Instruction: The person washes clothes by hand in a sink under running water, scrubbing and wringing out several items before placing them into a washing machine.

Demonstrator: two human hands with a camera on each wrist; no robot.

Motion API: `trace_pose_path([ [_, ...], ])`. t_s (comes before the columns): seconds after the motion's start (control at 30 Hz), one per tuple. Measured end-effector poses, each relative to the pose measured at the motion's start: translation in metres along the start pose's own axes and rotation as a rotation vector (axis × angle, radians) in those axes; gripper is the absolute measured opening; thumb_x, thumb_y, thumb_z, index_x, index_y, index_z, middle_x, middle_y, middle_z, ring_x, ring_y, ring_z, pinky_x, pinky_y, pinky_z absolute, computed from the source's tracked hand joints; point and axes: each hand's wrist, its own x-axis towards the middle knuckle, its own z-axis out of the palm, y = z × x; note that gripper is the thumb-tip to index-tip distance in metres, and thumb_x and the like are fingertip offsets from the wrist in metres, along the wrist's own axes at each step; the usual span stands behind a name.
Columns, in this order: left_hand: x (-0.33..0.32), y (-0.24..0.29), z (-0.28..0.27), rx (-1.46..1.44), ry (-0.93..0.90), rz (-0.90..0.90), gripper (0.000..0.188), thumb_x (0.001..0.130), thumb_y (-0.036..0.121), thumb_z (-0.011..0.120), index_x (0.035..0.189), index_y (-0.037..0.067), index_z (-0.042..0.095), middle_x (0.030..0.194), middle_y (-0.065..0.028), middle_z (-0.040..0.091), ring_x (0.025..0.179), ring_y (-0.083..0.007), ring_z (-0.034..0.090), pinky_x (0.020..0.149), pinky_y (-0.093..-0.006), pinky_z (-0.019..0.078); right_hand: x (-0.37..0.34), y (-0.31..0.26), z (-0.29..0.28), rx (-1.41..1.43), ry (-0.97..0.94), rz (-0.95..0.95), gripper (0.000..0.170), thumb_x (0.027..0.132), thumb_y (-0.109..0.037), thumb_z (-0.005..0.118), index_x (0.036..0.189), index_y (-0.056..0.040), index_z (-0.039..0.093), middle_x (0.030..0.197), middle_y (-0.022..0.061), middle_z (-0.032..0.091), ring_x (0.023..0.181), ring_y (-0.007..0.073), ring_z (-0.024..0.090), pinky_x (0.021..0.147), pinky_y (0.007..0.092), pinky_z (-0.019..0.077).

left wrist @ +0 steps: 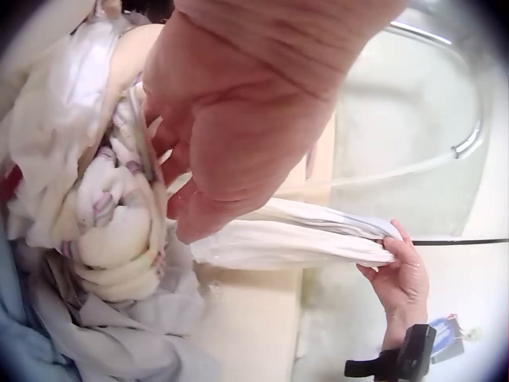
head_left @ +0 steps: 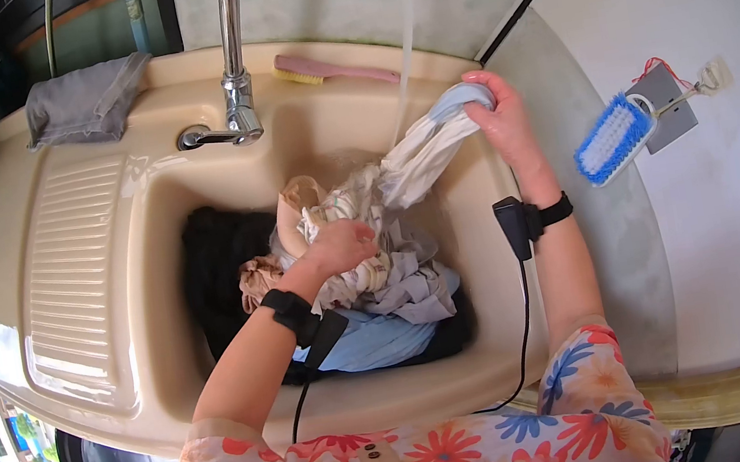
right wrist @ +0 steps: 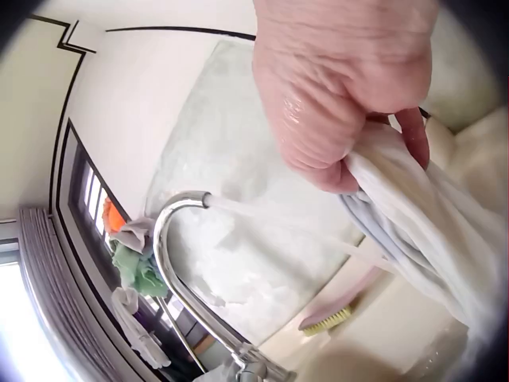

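Observation:
A long white garment with a light blue end [head_left: 429, 147] stretches from the laundry pile up to the sink's right rim. My right hand [head_left: 504, 115] grips its upper end, with fingers and thumb closed round the cloth in the right wrist view [right wrist: 350, 103]. My left hand [head_left: 341, 247] is low over the pile, fingers loosely bent, beside a bunched white cloth with small coloured marks [left wrist: 119, 231]. No cloth shows between its thumb and fingers. Around it lie grey cloth [head_left: 413, 291], light blue cloth [head_left: 367, 341], black cloth [head_left: 217, 263] and a beige piece [head_left: 260, 281].
Water [head_left: 408, 34] runs from the curved tap [head_left: 234, 41] into the beige sink [head_left: 496, 308]. A pink brush [head_left: 336, 69] and a grey cloth [head_left: 87, 101] lie on the back ledge. On the right wall hangs a blue-and-white brush [head_left: 614, 137]. The ribbed drainboard [head_left: 78, 294] is left.

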Motion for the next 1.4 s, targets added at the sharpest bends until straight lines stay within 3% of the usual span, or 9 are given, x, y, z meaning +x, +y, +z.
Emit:
trace_pose_path([
  [0.23, -0.041, 0.027, -0.018, -0.136, 0.005, 0.053, 0.033, 0.075, 0.024, 0.061, 0.101, 0.003, 0.062, 0.093, -0.0133, 0.064, 0.087, -0.0222, 0.060, 0.079, -0.0311, 0.0466, -0.047, 0.150, 0.060, -0.322, -0.203, 0.176, 0.039, 0.069, -0.001, 0.056, 0.108, -0.0072, 0.054, 0.097, 0.0164, 0.060, 0.092, 0.0299, 0.058, 0.080, 0.0354, 0.0456],
  [0.3, -0.050, 0.027, -0.017, -0.132, -0.010, 0.048, 0.034, 0.075, 0.024, 0.062, 0.102, 0.003, 0.062, 0.092, -0.0131, 0.064, 0.086, -0.0213, 0.060, 0.078, -0.0304, 0.0466, -0.066, 0.160, 0.071, -0.653, -0.470, 0.271, 0.040, 0.070, -0.002, 0.054, 0.110, -0.0071, 0.053, 0.104, 0.0194, 0.058, 0.098, 0.0346, 0.056, 0.083, 0.0383, 0.0447],
  [0.5, -0.068, 0.029, -0.020, -0.224, 0.009, 0.005, 0.035, 0.074, 0.026, 0.060, 0.100, 0.002, 0.062, 0.090, -0.0158, 0.063, 0.087, -0.0255, 0.060, 0.078, -0.0316, 0.0463, -0.087, 0.198, 0.074, -0.938, -0.865, 0.338, 0.041, 0.071, -0.003, 0.054, 0.112, -0.0067, 0.053, 0.103, 0.0217, 0.058, 0.101, 0.0345, 0.054, 0.086, 0.0398, 0.0439],
  [0.67, -0.069, 0.022, -0.013, -0.594, 0.041, -0.088, 0.032, 0.078, 0.024, 0.060, 0.102, 0.002, 0.061, 0.087, -0.0087, 0.062, 0.081, -0.0205, 0.058, 0.071, -0.0296, 0.0473, -0.028, 0.109, 0.053, -0.696, -0.505, 0.285, 0.037, 0.069, 0.004, 0.050, 0.104, -0.0041, 0.058, 0.100, 0.0185, 0.060, 0.094, 0.0325, 0.058, 0.083, 0.0384, 0.0443],
  [0.83, -0.063, 0.020, -0.003, -1.396, 0.069, -0.315, 0.053, 0.086, 0.036, 0.051, 0.127, 0.005, 0.038, 0.110, -0.0138, 0.051, 0.094, -0.0254, 0.053, 0.072, -0.0431, 0.0493, -0.034, -0.033, 0.067, -0.714, -0.604, -0.416, 0.035, 0.063, 0.007, 0.054, 0.095, -0.0062, 0.060, 0.088, 0.0132, 0.060, 0.088, 0.0318, 0.055, 0.076, 0.0378, 0.0451],
  [1.03, -0.045, 0.007, 0.010, -1.899, -0.077, -0.497, 0.067, 0.088, 0.056, 0.032, 0.131, 0.005, 0.032, 0.127, -0.0193, 0.041, 0.117, -0.0353, 0.040, 0.084, -0.0587, 0.0404, -0.100, -0.103, 0.077, -0.450, -0.902, -0.474, 0.033, 0.062, 0.008, 0.055, 0.091, -0.0079, 0.060, 0.086, 0.0088, 0.055, 0.090, 0.0286, 0.051, 0.075, 0.0351, 0.0447],
  [1.07, -0.047, 0.007, 0.014, -1.865, -0.086, -0.279, 0.066, 0.089, 0.056, 0.027, 0.132, 0.006, 0.032, 0.130, -0.0168, 0.040, 0.118, -0.0335, 0.040, 0.093, -0.0571, 0.0343, -0.110, -0.110, 0.076, -0.453, -0.904, -0.473, 0.033, 0.062, 0.008, 0.055, 0.091, -0.0079, 0.060, 0.086, 0.0088, 0.055, 0.090, 0.0286, 0.051, 0.075, 0.0351, 0.0447],
  [1.17, -0.036, 0.001, 0.023, -1.962, 0.023, -0.149, 0.065, 0.089, 0.055, 0.025, 0.132, 0.007, 0.034, 0.130, -0.0141, 0.043, 0.116, -0.0322, 0.043, 0.097, -0.0510, 0.0323, -0.127, -0.131, 0.073, -0.251, -0.999, -0.473, 0.027, 0.064, 0.005, 0.055, 0.088, -0.0067, 0.060, 0.085, 0.0083, 0.057, 0.086, 0.0274, 0.051, 0.077, 0.0348, 0.0440],
  [1.4, -0.041, 0.021, 0.014, -2.061, -0.050, -0.181, 0.047, 0.091, 0.043, 0.037, 0.116, 0.004, 0.049, 0.106, -0.0153, 0.058, 0.096, -0.0317, 0.055, 0.089, -0.0450, 0.0420, -0.132, -0.155, 0.059, -0.006, -1.085, -0.385, 0.031, 0.061, 0.008, 0.052, 0.088, -0.0049, 0.059, 0.084, 0.0064, 0.057, 0.089, 0.0277, 0.052, 0.078, 0.0330, 0.0445],
])
